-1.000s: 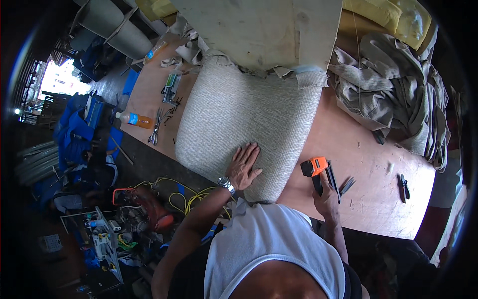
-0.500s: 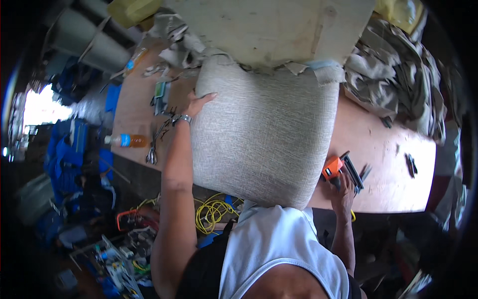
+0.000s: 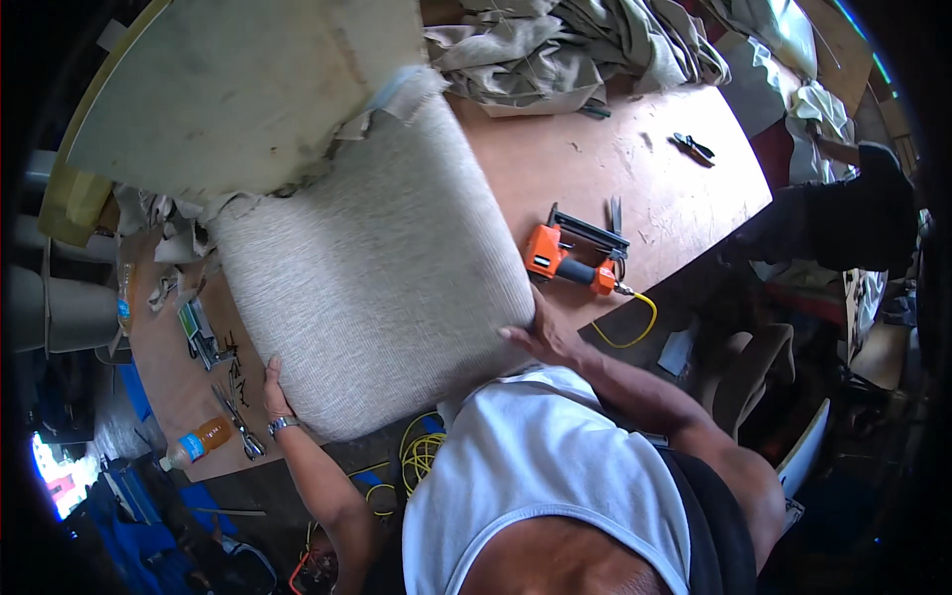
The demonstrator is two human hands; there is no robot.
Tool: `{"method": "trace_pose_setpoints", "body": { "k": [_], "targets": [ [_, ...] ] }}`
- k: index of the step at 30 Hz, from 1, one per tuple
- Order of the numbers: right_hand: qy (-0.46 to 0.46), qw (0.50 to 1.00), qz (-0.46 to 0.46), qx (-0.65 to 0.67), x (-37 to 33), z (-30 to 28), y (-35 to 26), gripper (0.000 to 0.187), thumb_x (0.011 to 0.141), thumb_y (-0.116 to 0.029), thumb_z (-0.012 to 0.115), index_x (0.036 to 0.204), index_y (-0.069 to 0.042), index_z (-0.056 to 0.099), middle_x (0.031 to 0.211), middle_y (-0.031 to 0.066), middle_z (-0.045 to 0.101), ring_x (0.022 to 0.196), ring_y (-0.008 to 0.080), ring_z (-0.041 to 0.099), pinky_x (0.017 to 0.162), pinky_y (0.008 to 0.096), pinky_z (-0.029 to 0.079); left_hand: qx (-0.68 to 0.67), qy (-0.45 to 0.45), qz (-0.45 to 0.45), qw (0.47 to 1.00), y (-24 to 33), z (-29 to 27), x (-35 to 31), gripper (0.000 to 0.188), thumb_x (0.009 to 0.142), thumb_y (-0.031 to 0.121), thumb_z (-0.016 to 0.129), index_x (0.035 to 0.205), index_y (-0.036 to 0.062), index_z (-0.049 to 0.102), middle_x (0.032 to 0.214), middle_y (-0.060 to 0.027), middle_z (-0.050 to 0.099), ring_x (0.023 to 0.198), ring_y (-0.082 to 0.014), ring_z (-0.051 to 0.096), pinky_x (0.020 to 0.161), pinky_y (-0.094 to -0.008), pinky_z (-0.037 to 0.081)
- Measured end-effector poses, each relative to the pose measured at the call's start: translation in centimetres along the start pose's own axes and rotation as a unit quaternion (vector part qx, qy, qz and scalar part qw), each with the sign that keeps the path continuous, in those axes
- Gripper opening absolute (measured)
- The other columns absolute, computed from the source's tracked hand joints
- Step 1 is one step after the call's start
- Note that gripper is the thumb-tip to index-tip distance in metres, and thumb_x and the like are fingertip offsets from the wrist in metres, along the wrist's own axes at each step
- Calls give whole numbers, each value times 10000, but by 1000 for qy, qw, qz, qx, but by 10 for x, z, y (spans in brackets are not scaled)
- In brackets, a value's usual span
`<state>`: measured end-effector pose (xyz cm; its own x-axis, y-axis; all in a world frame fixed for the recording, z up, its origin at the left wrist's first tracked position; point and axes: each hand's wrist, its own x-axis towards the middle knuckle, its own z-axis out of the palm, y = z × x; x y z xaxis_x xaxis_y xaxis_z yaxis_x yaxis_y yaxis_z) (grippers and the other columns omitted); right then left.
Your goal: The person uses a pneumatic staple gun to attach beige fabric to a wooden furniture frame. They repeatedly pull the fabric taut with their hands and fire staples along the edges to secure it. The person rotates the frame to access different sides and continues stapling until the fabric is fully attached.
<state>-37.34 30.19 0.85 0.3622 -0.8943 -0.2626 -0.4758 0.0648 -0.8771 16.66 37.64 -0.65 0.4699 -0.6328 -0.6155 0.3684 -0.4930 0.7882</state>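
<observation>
**Both hands at the edges of a grey-beige, woven-fabric padded piece**

The padded piece lies over a pinkish-brown, smooth-topped table, its near end reaching past the front edge toward the person's white sleeveless shirt. At its far end it meets a large, pale, stained panel, with frayed fabric along the join.

The right hand grasps the near right corner, thumb on the top face and fingers against the side. The left hand, with a silver metal watch on its wrist, touches the left edge; most of its fingers are hidden, so whether they close underneath cannot be told.

Just beyond the right hand, apart from it, an orange-and-black staple or nail gun lies on the table, joined to a thin yellow hose. Farther off are black-handled pliers and a heap of crumpled beige-grey cloth.

Near the left hand lie silver metal scissors and a clear plastic bottle of orange liquid. At the right, another person in dark clothing stands beyond the table.
</observation>
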Motion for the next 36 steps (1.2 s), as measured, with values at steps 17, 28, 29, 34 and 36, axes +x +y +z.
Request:
{"method": "trace_pose_setpoints", "body": {
  "k": [17,28,29,34,36],
  "targets": [
    [190,889,-86,-407,29,-128,152,614,942,-195,618,1535,-250,470,1428,193,527,1227,356,550,1072,521,350,-75,55,56,994,-78,166,-144,770,917,517,641,1510,62,454,1500,-144,525,1347,-323,519,1139,-482,404],
    [246,865,-179,-399,147,-244,131,515,945,-198,643,1444,-110,553,1488,149,537,1400,343,481,1128,494,404,232,-67,126,962,-104,244,-217,532,1030,382,630,1352,-35,552,1170,-110,681,1019,-186,655,854,-350,541],
    [190,880,-276,-335,143,-238,103,504,950,-202,643,1432,-83,556,1474,155,553,1393,350,493,1129,497,405,254,-14,165,953,-100,238,-219,532,1032,365,631,1368,-37,538,1211,-133,669,1052,-196,654,885,-355,536],
    [-129,884,-317,-318,49,-133,23,603,987,-471,579,1482,-130,529,1578,136,462,1507,341,364,1232,547,230,190,221,303,907,-52,193,-173,616,1034,325,626,1483,-44,421,1438,-243,548,1279,-301,580,1058,-386,477],
    [-185,880,-316,-303,47,-96,12,749,1007,-609,452,1522,-66,468,1625,149,391,1541,333,297,1238,563,178,173,254,322,896,-30,182,-145,650,1038,311,612,1520,-54,372,1516,-281,473,1370,-367,520,1114,-417,441]
  ]
}}
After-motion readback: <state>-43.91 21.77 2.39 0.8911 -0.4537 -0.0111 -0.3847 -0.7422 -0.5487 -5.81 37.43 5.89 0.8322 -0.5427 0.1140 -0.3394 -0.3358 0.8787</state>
